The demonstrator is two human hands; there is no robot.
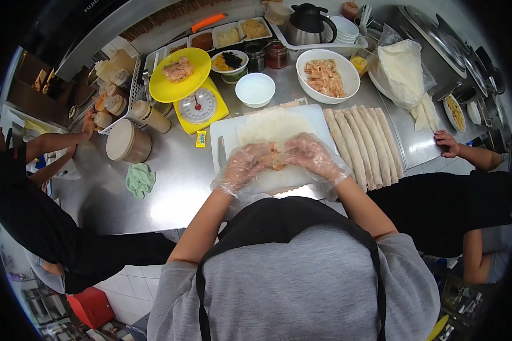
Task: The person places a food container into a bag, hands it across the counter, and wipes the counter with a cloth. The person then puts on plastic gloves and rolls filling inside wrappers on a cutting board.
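My left hand and my right hand both wear clear plastic gloves. Their fingers are closed in on a small mass of pinkish meat filling between them, and part of it is hidden by the fingers. Beneath lies a pale, thin wrapper sheet on a white cutting board. Just right of the board, several long pale rolls lie side by side. Beyond the board stand a bowl of whitish liquid and a white bowl holding more meat filling.
A yellow kitchen scale carries meat on its yellow pan. A lidded tub and green cloth are at left. Wrapper sheets sit at back right. Another person's hand touches the right counter; another person stands left.
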